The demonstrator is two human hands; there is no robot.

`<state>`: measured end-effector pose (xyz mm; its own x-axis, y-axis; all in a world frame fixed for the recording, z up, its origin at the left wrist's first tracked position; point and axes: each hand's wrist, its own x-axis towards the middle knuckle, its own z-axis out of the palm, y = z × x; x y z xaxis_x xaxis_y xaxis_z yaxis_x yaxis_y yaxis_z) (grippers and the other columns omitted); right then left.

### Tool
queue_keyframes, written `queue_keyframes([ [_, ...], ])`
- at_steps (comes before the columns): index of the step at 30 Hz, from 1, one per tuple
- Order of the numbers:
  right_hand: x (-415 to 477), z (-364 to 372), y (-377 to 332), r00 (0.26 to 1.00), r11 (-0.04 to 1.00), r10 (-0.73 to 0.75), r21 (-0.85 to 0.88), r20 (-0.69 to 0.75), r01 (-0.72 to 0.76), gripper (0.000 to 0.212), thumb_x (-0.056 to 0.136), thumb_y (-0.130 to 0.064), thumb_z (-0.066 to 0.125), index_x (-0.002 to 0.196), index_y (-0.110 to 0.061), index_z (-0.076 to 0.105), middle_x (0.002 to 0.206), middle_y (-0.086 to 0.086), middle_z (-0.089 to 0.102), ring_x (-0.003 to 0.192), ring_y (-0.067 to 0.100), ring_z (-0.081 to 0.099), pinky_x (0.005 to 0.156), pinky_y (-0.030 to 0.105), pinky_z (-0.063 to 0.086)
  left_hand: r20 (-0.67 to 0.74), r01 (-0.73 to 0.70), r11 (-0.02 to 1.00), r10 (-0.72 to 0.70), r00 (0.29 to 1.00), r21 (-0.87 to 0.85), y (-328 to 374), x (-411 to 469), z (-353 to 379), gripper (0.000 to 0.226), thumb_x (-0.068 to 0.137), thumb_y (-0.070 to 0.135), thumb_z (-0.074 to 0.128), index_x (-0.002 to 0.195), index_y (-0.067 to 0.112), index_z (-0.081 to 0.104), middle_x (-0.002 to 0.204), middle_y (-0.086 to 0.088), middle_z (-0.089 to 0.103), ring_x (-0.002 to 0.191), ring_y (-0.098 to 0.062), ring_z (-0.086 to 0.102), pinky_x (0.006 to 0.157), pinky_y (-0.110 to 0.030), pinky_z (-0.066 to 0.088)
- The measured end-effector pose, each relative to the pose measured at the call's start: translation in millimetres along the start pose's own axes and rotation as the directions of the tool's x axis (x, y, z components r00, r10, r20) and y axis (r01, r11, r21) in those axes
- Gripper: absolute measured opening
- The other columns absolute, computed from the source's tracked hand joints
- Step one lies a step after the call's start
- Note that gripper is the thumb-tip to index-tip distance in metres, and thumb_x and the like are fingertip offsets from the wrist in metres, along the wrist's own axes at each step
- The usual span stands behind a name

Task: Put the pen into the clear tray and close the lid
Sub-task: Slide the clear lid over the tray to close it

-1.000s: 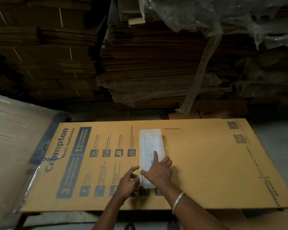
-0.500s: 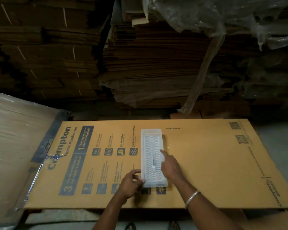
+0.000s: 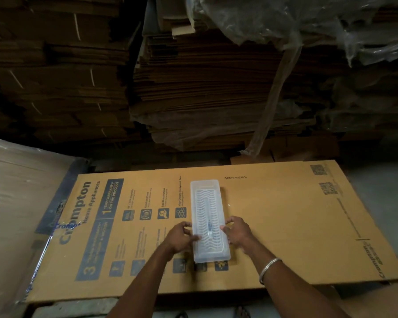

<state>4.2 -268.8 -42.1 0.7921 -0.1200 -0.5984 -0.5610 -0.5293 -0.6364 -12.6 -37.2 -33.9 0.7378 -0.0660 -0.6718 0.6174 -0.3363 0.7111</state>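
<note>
A long clear tray [image 3: 206, 193] with a wavy-patterned lid lies lengthwise on a flat printed cardboard sheet [image 3: 285, 226]. Through the lid a pen [image 3: 210, 228] shows faintly near the tray's middle. My left hand [image 3: 180, 237] rests against the tray's left side, fingertips touching its edge. My right hand [image 3: 238, 231] presses the tray's right side, and a metal bangle sits on that wrist. The lid lies flat on the tray.
Tall stacks of flattened cardboard [image 3: 205, 88] rise behind the sheet, partly draped in plastic film [image 3: 308, 26]. A plastic-wrapped bundle [image 3: 16, 203] stands at the left. Grey floor [image 3: 388, 191] shows to the right of the sheet.
My right hand came off the top of the lid and went to the tray's right side. My left hand moved up against the left side. The tray stayed in place.
</note>
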Motion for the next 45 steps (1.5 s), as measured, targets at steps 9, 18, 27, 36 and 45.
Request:
queue_keyframes([
  [9,-3.0,-5.6,3.3,0.999,1.000,0.024,-0.015,0.027,-0.024,0.024,0.090,-0.029,0.072,0.108,-0.017,0.062,0.104,0.012,0.073,0.091,0.029,0.074,0.079,0.050,0.064,-0.385,-0.054,0.998,0.044,0.922,-0.014,92.8,81.6,2.0,0.045,0.095,0.038,0.067,0.134,0.015,0.068,0.132,-0.013,0.072,0.118,-0.034,0.068,0.104,-0.039,0.054],
  [18,7.1,-1.8,6.9,0.999,0.998,-0.012,-0.056,0.030,0.014,0.026,0.089,-0.032,0.072,0.107,-0.016,0.063,0.100,0.012,0.074,0.078,0.025,0.071,0.078,0.046,0.063,-0.423,0.087,0.977,-0.163,0.891,-0.194,105.4,135.1,-7.8,0.046,0.084,0.050,0.075,0.111,0.012,0.079,0.121,-0.019,0.075,0.112,-0.040,0.069,0.104,-0.048,0.055],
  [27,6.4,-0.2,9.1,0.998,1.000,0.005,-0.019,0.056,-0.004,0.016,0.088,-0.037,0.071,0.092,-0.025,0.061,0.099,0.008,0.076,0.090,0.029,0.074,0.079,0.048,0.063,-0.360,0.115,0.964,-0.198,0.912,-0.239,75.7,189.2,-9.2,0.049,0.080,0.052,0.075,0.109,0.012,0.078,0.111,-0.018,0.077,0.098,-0.042,0.072,0.096,-0.057,0.059],
  [36,10.6,-1.3,12.1,0.992,1.000,0.017,0.001,0.124,-0.018,0.023,0.087,-0.045,0.065,0.092,-0.023,0.060,0.098,0.010,0.076,0.086,0.029,0.071,0.074,0.050,0.061,-0.390,0.049,0.970,-0.142,0.910,-0.238,113.8,119.4,-1.0,0.047,0.097,0.042,0.064,0.123,0.003,0.069,0.122,-0.022,0.070,0.094,-0.034,0.060,0.089,-0.046,0.053],
  [45,7.8,-9.8,3.9,0.982,0.996,0.019,0.082,0.190,-0.035,0.020,0.096,-0.032,0.064,0.098,-0.012,0.060,0.079,0.004,0.069,0.058,0.011,0.057,0.053,0.024,0.049,-0.394,0.082,0.960,-0.187,0.900,-0.269,117.7,120.0,-0.5,0.051,0.096,0.042,0.066,0.127,0.001,0.069,0.126,-0.024,0.069,0.113,-0.043,0.065,0.098,-0.048,0.053],
])
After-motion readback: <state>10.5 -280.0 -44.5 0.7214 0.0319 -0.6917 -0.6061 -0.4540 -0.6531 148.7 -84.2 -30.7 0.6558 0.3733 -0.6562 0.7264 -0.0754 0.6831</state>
